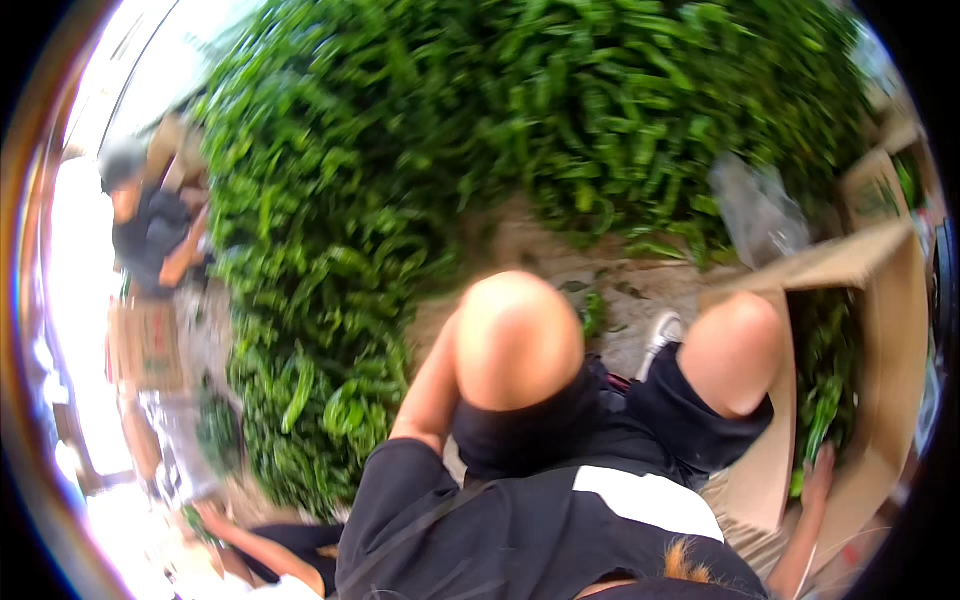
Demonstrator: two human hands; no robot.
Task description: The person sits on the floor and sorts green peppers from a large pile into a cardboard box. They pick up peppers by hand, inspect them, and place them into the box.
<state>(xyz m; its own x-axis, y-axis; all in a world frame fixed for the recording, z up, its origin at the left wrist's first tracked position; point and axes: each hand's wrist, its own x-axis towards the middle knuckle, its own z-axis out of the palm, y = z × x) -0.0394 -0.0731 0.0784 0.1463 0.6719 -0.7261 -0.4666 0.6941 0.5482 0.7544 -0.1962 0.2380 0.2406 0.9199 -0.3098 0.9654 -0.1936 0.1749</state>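
Note:
At the right, my right hand (817, 474) reaches into an open cardboard box (885, 360) standing beside my knee. A small bunch of long green peppers (826, 409) extends from its fingers, over darker green peppers lying deeper in the box. My left forearm runs down behind my raised left knee, and that knee hides the left hand. Beyond my knees spreads a large heap of long green peppers (337, 255), curving round to my left side. A few loose peppers (593, 313) lie on the floor between my knees.
A clear plastic bag (757, 210) lies between the heap and the box. Another carton (874, 191) stands farther right. On the left, a person (154, 225) works beside a closed carton (146, 345). At lower left, another person's hand (210, 519) holds green peppers.

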